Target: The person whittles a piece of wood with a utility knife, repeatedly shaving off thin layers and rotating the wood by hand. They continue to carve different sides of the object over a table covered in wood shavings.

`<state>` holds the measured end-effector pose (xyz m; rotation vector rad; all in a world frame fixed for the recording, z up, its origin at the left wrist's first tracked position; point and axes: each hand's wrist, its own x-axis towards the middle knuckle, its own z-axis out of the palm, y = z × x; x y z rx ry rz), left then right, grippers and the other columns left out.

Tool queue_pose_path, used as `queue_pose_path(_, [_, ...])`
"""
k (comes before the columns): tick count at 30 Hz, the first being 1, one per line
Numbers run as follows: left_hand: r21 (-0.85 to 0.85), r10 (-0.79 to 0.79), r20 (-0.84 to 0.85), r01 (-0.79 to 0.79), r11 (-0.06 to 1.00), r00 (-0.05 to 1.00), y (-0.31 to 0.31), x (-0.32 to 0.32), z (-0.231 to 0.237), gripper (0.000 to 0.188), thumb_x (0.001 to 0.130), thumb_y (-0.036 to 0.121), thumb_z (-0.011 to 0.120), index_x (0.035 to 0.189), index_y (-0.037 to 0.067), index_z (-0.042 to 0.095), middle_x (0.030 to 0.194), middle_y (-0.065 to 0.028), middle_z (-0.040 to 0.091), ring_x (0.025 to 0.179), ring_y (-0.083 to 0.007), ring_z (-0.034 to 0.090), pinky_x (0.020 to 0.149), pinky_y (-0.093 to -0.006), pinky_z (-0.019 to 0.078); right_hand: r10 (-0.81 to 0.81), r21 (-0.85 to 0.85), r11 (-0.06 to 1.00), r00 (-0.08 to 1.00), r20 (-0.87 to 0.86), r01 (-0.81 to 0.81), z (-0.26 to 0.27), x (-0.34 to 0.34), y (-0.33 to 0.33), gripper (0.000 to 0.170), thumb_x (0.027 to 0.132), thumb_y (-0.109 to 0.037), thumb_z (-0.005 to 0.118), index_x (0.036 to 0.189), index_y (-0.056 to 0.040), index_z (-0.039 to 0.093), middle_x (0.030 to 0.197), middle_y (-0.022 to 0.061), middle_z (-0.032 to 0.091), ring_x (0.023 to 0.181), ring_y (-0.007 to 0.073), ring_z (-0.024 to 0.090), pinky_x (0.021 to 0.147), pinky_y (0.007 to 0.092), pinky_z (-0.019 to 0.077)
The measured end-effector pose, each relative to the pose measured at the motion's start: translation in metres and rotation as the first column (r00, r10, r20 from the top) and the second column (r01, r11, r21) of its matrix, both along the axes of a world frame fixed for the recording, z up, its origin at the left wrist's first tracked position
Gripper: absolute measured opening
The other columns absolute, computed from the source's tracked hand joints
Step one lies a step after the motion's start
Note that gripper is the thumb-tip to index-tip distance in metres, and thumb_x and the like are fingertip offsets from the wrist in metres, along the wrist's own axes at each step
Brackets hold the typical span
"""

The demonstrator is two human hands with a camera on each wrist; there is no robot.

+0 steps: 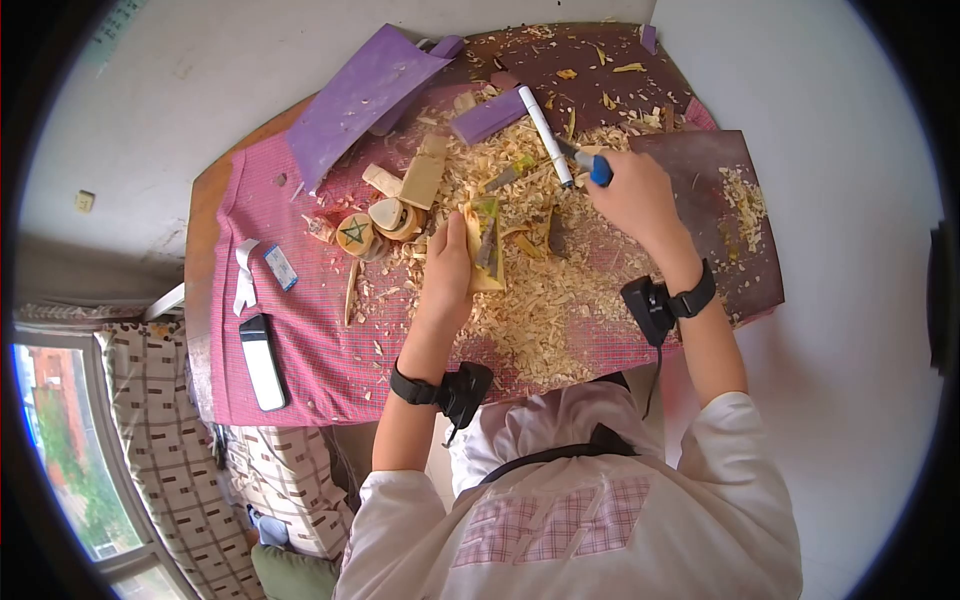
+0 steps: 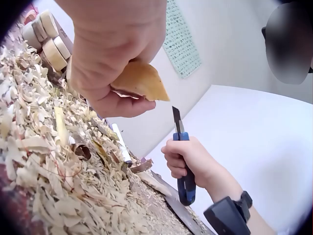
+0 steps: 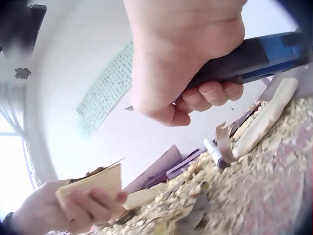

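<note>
My left hand [image 1: 447, 268] grips a pale block of wood [image 1: 488, 262] above the shavings at the middle of the table. Dark, rough bark-like patches mark one face of it. In the left wrist view the wood [image 2: 139, 81] sticks out past the fingertips. To the right, my right hand [image 1: 638, 195] is wrapped around a blue and black utility knife [image 1: 600, 171]. Its blade is out, and the left wrist view shows the knife [image 2: 182, 169] upright, blade tip a short way from the wood. The right wrist view shows the fingers curled under the knife handle [image 3: 259, 55].
Wood shavings [image 1: 530, 330] cover much of the pink checked cloth [image 1: 320, 385]. A white marker [image 1: 543, 130] lies close to the knife. Round wooden pieces [image 1: 356, 234], a wooden block [image 1: 425, 172] and a purple folder [image 1: 360, 95] stand left and behind. A phone [image 1: 262, 365] lies front left.
</note>
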<state>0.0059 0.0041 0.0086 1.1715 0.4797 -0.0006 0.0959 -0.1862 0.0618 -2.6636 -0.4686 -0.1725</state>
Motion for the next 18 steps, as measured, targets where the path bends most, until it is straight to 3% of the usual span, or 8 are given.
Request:
queue_pose_path(1, [-0.083, 0.064, 0.000, -0.064, 0.995, 0.998, 0.002, 0.002, 0.002, 0.038, 0.095, 0.030, 0.036, 0.106, -0.003, 0.049, 0.090, -0.0042, 0.054, 0.079, -0.0096, 0.050, 0.070, -0.0246, 0.0432, 0.004, -0.004, 1.000, 1.000, 0.002, -0.004, -0.003, -0.008, 0.001, 0.013, 0.071, -0.020, 0.058, 0.071, -0.0065, 0.060, 0.062, 0.0148, 0.059, 0.062, 0.0324, 0.059, 0.056, 0.0418, 0.0470])
queue_pose_path(3, [-0.068, 0.066, -0.018, -0.067, 0.995, 0.998, 0.005, 0.005, 0.002, 0.037, 0.094, 0.030, 0.037, 0.109, -0.002, 0.046, 0.095, -0.0057, 0.054, 0.084, -0.0115, 0.053, 0.073, -0.0260, 0.0452, 0.250, 0.046, 0.968, 0.968, -0.020, -0.248, -0.016, -0.024, 0.003, 0.012, 0.068, -0.019, 0.058, 0.068, -0.0063, 0.058, 0.059, 0.0148, 0.058, 0.058, 0.0322, 0.058, 0.054, 0.0424, 0.0459])
queue_pose_path(6, [-0.064, 0.065, 0.001, -0.065, 0.996, 0.998, 0.003, 0.004, 0.010, 0.036, 0.094, 0.030, 0.038, 0.107, -0.002, 0.047, 0.094, -0.0057, 0.054, 0.083, -0.0113, 0.053, 0.071, -0.0256, 0.0455, 0.402, 0.020, 0.915, 0.915, -0.016, -0.402, -0.029, -0.048, 0.010, 0.011, 0.066, -0.018, 0.059, 0.065, -0.0065, 0.057, 0.056, 0.0139, 0.056, 0.055, 0.0316, 0.058, 0.053, 0.0426, 0.0451])
queue_pose_path(18, [-0.018, 0.099, 0.028, -0.098, 0.995, 0.995, -0.004, 0.004, 0.009, 0.028, 0.093, 0.029, 0.040, 0.088, 0.003, 0.048, 0.080, -0.0010, 0.048, 0.071, -0.0078, 0.045, 0.065, -0.0246, 0.0417, 0.479, -0.032, 0.876, 0.876, -0.058, -0.481, -0.030, -0.061, 0.016, 0.009, 0.059, -0.014, 0.061, 0.062, -0.0077, 0.056, 0.051, 0.0124, 0.054, 0.051, 0.0316, 0.056, 0.050, 0.0413, 0.0437])
